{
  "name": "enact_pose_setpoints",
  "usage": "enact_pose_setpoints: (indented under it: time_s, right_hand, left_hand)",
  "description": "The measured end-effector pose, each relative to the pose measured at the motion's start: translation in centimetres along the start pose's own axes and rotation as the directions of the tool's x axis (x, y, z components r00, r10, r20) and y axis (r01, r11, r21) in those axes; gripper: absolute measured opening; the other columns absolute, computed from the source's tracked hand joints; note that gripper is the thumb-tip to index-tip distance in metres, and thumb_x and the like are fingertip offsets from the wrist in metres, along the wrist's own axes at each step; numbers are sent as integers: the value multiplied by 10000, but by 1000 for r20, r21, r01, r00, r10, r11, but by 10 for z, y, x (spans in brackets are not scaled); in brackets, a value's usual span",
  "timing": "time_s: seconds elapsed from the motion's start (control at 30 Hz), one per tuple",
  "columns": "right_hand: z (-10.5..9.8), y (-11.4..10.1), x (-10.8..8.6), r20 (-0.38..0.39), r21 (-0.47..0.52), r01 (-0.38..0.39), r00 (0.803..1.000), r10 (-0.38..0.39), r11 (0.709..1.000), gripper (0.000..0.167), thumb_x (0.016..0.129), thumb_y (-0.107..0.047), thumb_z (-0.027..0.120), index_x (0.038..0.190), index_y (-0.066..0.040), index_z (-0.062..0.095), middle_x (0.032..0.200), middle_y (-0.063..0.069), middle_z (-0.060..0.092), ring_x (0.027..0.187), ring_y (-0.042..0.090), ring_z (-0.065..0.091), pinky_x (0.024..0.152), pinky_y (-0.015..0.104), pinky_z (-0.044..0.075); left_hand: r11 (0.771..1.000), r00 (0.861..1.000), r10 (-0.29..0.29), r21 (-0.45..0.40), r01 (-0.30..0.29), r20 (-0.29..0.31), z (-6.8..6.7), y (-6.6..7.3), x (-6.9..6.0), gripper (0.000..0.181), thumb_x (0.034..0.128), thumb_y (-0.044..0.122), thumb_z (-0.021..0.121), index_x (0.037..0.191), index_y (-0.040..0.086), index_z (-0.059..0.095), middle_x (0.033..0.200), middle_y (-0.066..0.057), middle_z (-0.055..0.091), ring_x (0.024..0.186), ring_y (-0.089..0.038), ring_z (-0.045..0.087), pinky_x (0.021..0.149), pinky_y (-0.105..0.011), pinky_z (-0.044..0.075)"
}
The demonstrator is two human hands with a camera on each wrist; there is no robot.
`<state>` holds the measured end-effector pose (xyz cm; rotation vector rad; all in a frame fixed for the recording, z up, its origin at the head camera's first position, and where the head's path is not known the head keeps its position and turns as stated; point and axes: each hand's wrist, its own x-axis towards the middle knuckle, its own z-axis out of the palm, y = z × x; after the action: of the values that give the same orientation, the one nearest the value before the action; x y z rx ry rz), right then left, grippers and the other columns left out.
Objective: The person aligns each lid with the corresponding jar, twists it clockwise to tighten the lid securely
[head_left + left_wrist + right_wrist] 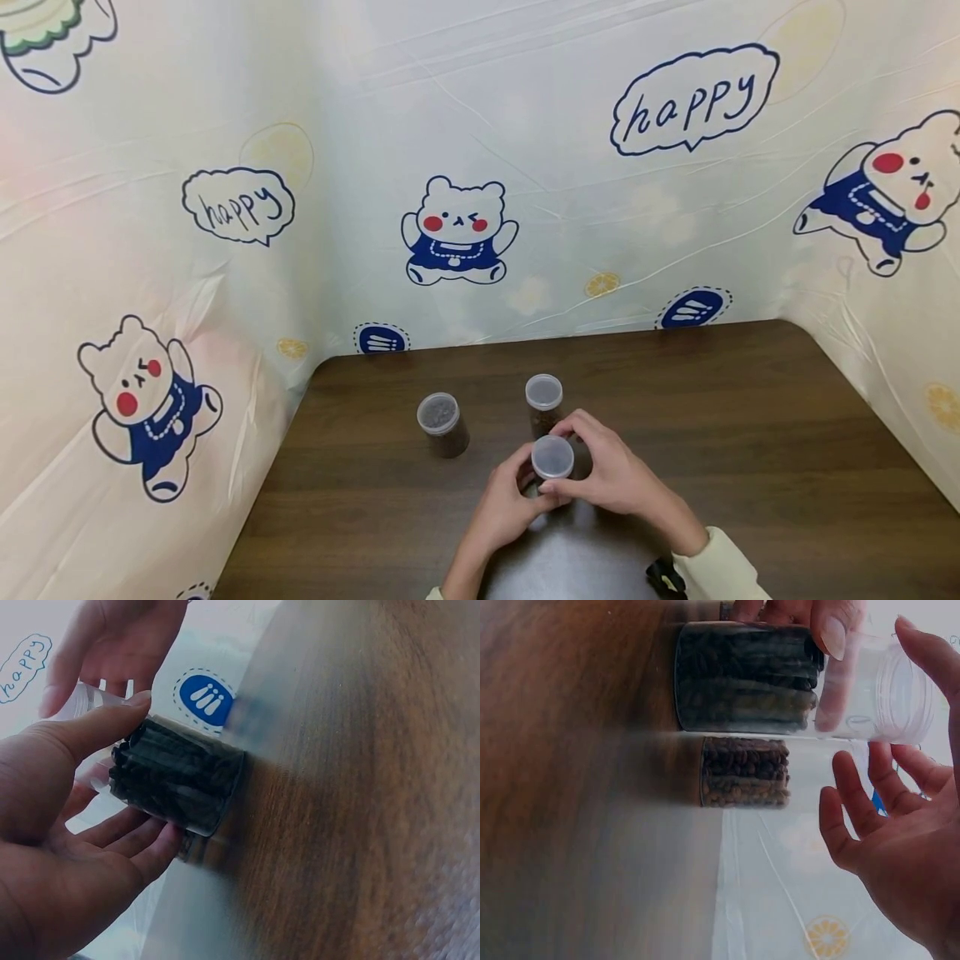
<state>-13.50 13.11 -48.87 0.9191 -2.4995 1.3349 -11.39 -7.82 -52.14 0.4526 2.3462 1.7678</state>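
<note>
A clear jar (742, 682) filled partway with black, seed-like pieces stands upright on the table in front of me. My left hand (501, 507) grips its body, thumb on one side and fingers on the other, as the left wrist view shows. At the top, my right hand (617, 473) holds the translucent lid (552, 457) between thumb and fingers; the lid sits on the jar. Just behind stands a second jar (545, 407) with brown beans, under a similar lid. A third lidded jar (444, 427), dark inside, stands farther left, apart from both hands.
The dark wood-grain table (750, 433) spreads around the jars. A pale curtain (555, 200) printed with bears and "happy" bubbles hangs along the back and both sides. Near my right cuff lies a small black object (664, 577).
</note>
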Motion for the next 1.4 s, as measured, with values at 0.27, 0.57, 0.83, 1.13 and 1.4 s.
enact_pose_setpoints:
  time_s: [0.27, 0.57, 0.83, 1.13, 1.4]
  right_hand:
    - [-12, -3, -1, 62, -3, -9, 998, 9, 1000, 761, 811, -453, 911, 1440, -219, 554, 1357, -85, 623, 1198, 143, 643, 1019, 405, 568]
    - [-17, 1, -3, 117, 37, 32, 992, -36, 999, 673, 890, -288, 866, 1490, -283, 561, 1400, -71, 634, 1279, 120, 612, 1087, 318, 526]
    - [-7, 0, 0, 36, 54, 67, 997, -69, 996, 644, 814, -275, 931, 1389, -219, 647, 1254, -36, 665, 1125, 90, 631, 969, 323, 556]
    - [-2, -1, -1, 11, 4, 27, 1000, -27, 1000, 676, 792, -465, 920, 1358, -261, 613, 1207, -112, 595, 1087, 33, 591, 926, 344, 559]
    - [-16, 3, -4, 97, 21, 22, 995, -24, 1000, 772, 863, -430, 873, 1525, -279, 506, 1457, -58, 591, 1297, 220, 611, 1091, 356, 528]
  left_hand:
    - [1000, 1000, -15, 1, 15, -4, 0, -1, 0, 590, 835, 210, 907, 1359, 266, 642, 1347, 4, 700, 1277, -136, 659, 1103, -252, 524]
    - [1000, 1000, -21, -12, 21, 5, 0, -1, 0, 617, 825, 246, 920, 1369, 296, 633, 1358, 19, 692, 1294, -147, 651, 1119, -271, 515]
    - [1000, 1000, -13, -14, 14, 8, 0, -1, 0, 602, 841, 232, 907, 1377, 260, 633, 1381, -10, 687, 1304, -159, 649, 1110, -255, 519]
    - [1000, 1000, 2, 3, -2, 2, 0, 1, -1, 582, 850, 164, 889, 1375, 196, 639, 1364, -47, 692, 1317, -234, 650, 1127, -316, 522]
    - [999, 1000, -30, -11, 30, 1, 0, 2, -1, 576, 838, 234, 909, 1352, 257, 649, 1342, -6, 701, 1271, -150, 663, 1104, -263, 524]
